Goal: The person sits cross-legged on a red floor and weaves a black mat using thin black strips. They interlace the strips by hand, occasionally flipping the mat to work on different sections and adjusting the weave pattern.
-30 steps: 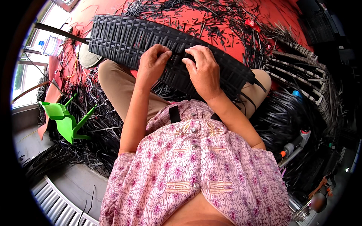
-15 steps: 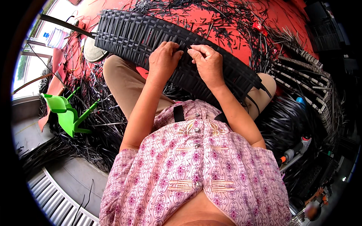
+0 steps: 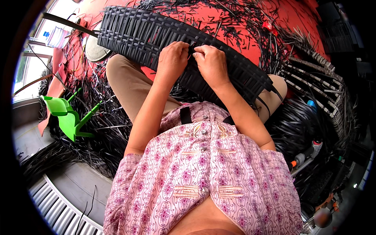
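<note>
A curved black wicker panel [image 3: 129,37], woven from flat plastic strips, lies slantwise across my lap and bent legs. Over its middle, my left hand [image 3: 172,62] is closed in a pinch, fingertips at the weave. Close beside it, my right hand [image 3: 212,64] also pinches, thumb and forefinger together near the left fingertips. Dark weave fills the small gap between the hands. Whatever the fingers hold is too small and too dark to make out. From the panel's right end, loose strip ends hang by my knee.
Cut black strips [image 3: 235,27] litter the red floor beyond the panel. A green plastic piece [image 3: 68,119] sits at left, amid heaped strips. At right are a large strip bundle [image 3: 297,121], a grey tool with an orange tip [image 3: 303,158] and banded bundles [image 3: 313,80]. A bar [image 3: 68,22] juts near the panel's left end.
My left hand has shifted slightly right and my right hand slightly left, bringing the fingertips closer together. My right fingers have curled in more. The panel's left end sits slightly higher.
</note>
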The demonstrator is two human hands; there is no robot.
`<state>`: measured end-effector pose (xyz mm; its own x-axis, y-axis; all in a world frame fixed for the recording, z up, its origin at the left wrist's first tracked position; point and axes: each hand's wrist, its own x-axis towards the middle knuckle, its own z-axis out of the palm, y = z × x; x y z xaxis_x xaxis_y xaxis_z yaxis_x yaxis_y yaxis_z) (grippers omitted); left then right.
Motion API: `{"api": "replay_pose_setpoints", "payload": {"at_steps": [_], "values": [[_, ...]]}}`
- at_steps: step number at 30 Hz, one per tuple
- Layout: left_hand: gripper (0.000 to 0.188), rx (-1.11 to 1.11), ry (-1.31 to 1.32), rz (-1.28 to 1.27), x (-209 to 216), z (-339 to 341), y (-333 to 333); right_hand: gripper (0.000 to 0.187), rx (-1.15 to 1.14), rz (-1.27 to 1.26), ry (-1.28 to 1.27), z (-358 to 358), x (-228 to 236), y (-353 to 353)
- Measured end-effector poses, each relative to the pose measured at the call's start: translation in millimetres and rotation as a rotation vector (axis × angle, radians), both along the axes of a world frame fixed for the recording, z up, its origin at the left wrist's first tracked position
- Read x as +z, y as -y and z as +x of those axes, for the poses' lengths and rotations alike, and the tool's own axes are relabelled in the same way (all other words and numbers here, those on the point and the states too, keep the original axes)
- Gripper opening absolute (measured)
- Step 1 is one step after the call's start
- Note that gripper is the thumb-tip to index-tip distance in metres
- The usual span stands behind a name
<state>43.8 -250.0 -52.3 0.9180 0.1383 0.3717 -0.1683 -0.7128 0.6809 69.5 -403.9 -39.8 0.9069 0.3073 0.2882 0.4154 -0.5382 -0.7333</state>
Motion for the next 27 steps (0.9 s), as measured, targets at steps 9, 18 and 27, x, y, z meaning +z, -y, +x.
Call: {"api": "replay_pose_setpoints", "payload": {"at_steps": [9,18,27], "values": [[0.016,0.014,-0.055,-0.165,-1,-1,9,0.012,0.012,0.084,0.082,-11,6,8],[0.015,0.006,-0.03,-0.17,0,-2,11,0.013,-0.006,-0.124,0.055,-3,1,4],[0.018,-0.013,-0.224,-0.16,15,-3,-2,0.016,-0.035,-0.319,0.11,-10,9,-6]]}}
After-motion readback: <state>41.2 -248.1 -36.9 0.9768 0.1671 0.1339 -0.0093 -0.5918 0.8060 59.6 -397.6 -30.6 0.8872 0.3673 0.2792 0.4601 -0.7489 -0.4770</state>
